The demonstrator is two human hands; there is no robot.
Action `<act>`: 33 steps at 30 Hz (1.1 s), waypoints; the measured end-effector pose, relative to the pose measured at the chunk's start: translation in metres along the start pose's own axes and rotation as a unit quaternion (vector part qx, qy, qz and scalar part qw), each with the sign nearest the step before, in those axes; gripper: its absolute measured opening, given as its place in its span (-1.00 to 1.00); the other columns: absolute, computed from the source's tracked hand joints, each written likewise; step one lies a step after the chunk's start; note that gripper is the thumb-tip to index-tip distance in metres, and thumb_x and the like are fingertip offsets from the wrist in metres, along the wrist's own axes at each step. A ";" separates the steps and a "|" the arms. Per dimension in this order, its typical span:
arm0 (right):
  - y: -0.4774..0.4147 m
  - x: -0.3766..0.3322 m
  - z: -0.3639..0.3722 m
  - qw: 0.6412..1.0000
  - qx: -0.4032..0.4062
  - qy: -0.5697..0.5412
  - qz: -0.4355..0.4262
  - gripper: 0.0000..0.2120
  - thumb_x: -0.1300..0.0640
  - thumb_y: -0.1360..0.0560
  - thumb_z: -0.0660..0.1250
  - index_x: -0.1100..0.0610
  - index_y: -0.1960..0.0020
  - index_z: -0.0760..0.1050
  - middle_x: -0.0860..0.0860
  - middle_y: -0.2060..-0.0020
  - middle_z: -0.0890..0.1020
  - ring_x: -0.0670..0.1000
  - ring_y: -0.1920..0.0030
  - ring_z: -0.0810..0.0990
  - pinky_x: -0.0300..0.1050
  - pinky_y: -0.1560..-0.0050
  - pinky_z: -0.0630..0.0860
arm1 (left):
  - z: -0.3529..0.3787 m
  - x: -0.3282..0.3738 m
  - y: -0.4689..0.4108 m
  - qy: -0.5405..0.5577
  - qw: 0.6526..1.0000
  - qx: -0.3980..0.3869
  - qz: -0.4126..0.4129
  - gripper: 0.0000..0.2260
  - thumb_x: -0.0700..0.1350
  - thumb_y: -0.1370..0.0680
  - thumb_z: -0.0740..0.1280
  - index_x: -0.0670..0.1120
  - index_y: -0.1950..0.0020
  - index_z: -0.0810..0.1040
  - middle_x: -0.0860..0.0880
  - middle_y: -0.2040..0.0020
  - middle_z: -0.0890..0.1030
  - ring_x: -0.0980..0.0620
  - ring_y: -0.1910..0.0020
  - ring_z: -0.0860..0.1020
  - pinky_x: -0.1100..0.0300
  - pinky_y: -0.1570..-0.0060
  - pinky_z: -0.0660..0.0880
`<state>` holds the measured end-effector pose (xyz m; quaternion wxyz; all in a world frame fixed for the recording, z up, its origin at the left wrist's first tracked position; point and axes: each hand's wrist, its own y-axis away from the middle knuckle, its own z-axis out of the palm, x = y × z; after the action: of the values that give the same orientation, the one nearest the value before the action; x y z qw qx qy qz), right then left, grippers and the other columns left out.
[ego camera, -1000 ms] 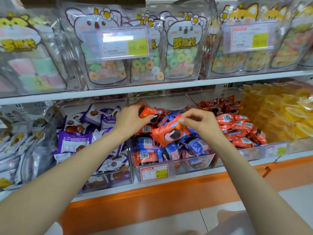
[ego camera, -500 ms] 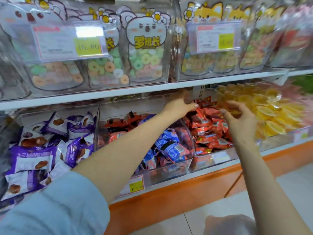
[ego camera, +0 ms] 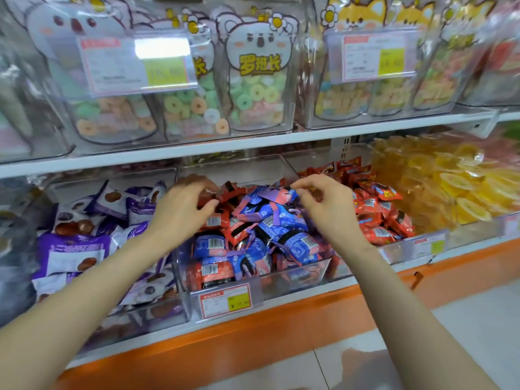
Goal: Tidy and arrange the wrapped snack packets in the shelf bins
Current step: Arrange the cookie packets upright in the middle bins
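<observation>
A clear middle bin [ego camera: 281, 280] on the lower shelf holds a heap of blue packets [ego camera: 270, 220] mixed with red packets [ego camera: 213, 273]. My left hand [ego camera: 180, 212] is over the bin's back left, its fingers and thumb curled round a red packet [ego camera: 208, 199]. Over the back right of the same bin, my right hand [ego camera: 326, 206] has curled fingers whose tips pinch the edge of a blue-and-pink packet [ego camera: 281, 194] on top of the heap. The bin to the right [ego camera: 399, 249] is filled with red packets [ego camera: 374, 212].
Purple packets [ego camera: 76, 249] fill the bin to the left, and yellow wrapped sweets [ego camera: 450, 187] are piled at the far right. A white shelf board [ego camera: 253, 144] carrying bags of ring candy [ego camera: 253, 99] hangs close above. An orange plinth [ego camera: 281, 327] runs below, with price tags [ego camera: 225, 301] on the bin fronts.
Both hands have come back left from the red-packet bin to the middle bin. The red packets they held a second ago are gone; each hand now grips a new packet.
</observation>
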<state>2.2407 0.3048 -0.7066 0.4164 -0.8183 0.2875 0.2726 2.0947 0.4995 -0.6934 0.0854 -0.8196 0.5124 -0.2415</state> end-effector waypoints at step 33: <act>-0.002 -0.012 0.041 0.982 -0.164 -0.066 0.061 -0.68 0.23 -0.46 0.41 0.06 -0.19 0.52 -0.03 0.00 0.62 -0.06 -0.06 0.56 -0.12 -0.17 0.49 | 0.004 -0.008 -0.044 0.059 0.977 -0.201 0.030 -0.71 -0.14 -0.44 0.43 -0.04 -0.12 0.46 0.04 0.03 0.56 0.10 0.08 0.50 0.37 0.20 0.39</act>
<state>2.2251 0.3431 -0.7179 0.2771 -0.8368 0.2598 0.3944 2.1290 0.5265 -0.6827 -0.1041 -0.7887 0.5791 -0.1784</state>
